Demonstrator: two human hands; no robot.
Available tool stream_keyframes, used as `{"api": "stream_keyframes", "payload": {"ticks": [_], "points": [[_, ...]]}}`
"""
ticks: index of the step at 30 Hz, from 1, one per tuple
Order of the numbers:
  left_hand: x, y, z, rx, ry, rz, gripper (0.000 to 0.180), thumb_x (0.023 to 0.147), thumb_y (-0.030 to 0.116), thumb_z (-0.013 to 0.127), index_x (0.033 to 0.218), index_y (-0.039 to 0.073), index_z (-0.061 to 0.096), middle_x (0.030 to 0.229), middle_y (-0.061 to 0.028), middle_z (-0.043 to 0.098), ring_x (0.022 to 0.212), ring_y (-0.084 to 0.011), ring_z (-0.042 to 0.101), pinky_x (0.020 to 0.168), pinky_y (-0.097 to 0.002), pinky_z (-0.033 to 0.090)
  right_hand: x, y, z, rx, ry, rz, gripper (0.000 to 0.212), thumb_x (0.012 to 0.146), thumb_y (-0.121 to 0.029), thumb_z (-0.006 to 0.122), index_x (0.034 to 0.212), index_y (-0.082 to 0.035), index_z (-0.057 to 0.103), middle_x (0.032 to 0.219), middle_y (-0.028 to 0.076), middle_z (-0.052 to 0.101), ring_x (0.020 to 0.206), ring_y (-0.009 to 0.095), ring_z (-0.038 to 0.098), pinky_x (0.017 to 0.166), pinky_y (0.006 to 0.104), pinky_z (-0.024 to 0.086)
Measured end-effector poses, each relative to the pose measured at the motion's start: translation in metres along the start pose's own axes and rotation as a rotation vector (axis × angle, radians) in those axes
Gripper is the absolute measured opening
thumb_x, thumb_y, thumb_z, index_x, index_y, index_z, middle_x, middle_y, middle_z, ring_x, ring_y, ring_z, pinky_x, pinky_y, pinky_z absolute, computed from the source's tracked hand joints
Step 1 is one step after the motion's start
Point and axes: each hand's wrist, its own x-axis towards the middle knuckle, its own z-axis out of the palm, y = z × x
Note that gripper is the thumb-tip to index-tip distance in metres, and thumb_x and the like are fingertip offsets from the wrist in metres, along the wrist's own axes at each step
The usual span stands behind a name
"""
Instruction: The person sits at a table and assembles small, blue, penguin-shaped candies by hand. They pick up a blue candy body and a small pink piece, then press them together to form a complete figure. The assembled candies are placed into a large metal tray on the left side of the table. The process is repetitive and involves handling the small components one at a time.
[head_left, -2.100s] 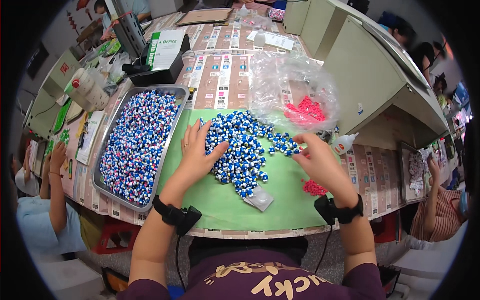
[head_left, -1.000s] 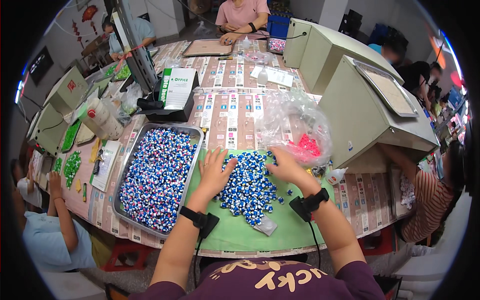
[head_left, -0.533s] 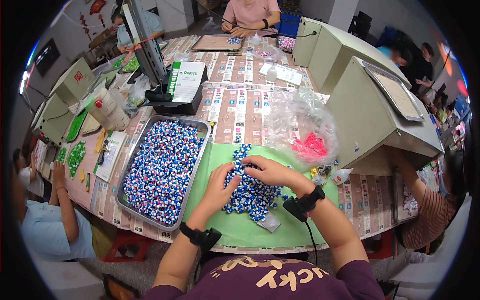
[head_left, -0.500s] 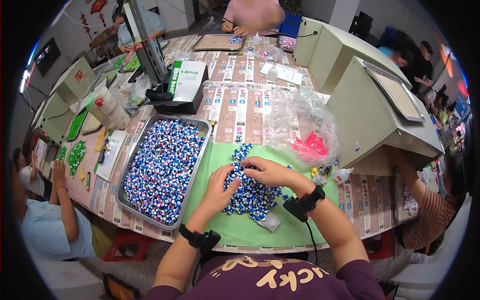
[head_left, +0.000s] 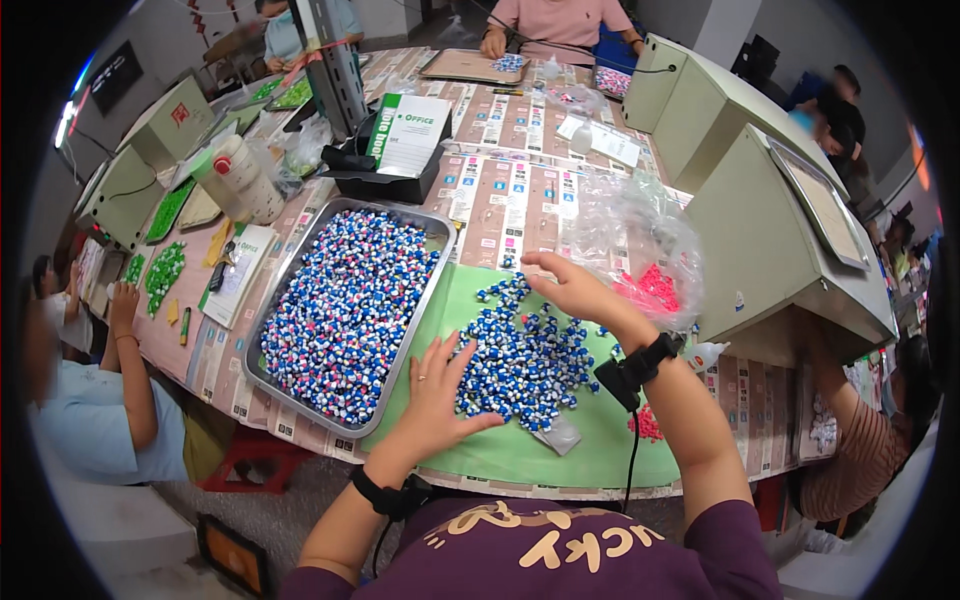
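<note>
A loose pile of small blue-and-white pieces (head_left: 530, 365) is spread on a green mat (head_left: 560, 472). My left hand (head_left: 437, 395) lies at the pile's left edge, fingers spread and thumb out, holding nothing. Over the far right side of the pile is my right hand (head_left: 578, 292), its fingers stretched out and apart; I see nothing in it. Left of the mat stands a metal tray (head_left: 418, 318) full of similar pieces, some with pink. A small clear packet (head_left: 558, 436) rests at the pile's near edge.
A clear plastic bag (head_left: 640, 225) with pink pieces (head_left: 652, 288) lies beyond my right hand. More pink pieces (head_left: 648, 424) sit by my right forearm, near a white squeeze bottle (head_left: 706, 354). A beige metal box (head_left: 760, 245) stands right; a black holder (head_left: 385, 187) is behind the tray.
My hands have moved apart: the left back toward the tray side, the right away to the far right. The pile lies more spread out, and pink pieces by my right forearm are uncovered.
</note>
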Motion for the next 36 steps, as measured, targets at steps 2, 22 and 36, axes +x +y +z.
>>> {"api": "stream_keyframes", "payload": {"ticks": [2,22,36], "points": [[0.001,0.015,-0.001,0.083,-0.051,-0.006,0.105,0.069,0.06,0.078,0.151,0.013,0.031,0.157,-0.0175,0.022,0.145,-0.042,0.015,0.114,-0.0643,0.009,0.012,0.016,0.006,0.023,0.064,-0.026,0.045,0.097,-0.026,0.055,0.135,-0.002,0.051,0.139,0.02,0.052,0.129,0.032,0.05,0.106,0.0384,0.04],[0.015,0.009,0.005,-0.002,0.129,0.02,0.104,0.074,0.052,0.078,0.151,0.007,0.024,0.155,-0.0221,0.021,0.144,-0.0416,0.019,0.114,-0.0584,0.015,-0.007,-0.033,0.013,0.066,-0.098,-0.165,0.029,0.098,-0.009,0.047,0.122,-0.002,0.061,0.118,0.014,0.066,0.114,0.023,0.061,0.1,0.0351,0.046],[0.065,-0.012,0.018,-0.023,0.086,-0.047,0.057,0.095,0.037,0.06,0.138,0.001,0.046,0.147,-0.022,0.041,0.139,-0.0371,0.034,0.114,-0.0449,0.027,-0.016,-0.001,0.039,-0.465,0.074,-0.227,0.015,0.074,0.002,0.062,0.086,-0.007,0.06,0.082,0.011,0.066,0.085,0.034,0.062,0.07,0.0448,0.049]]}}
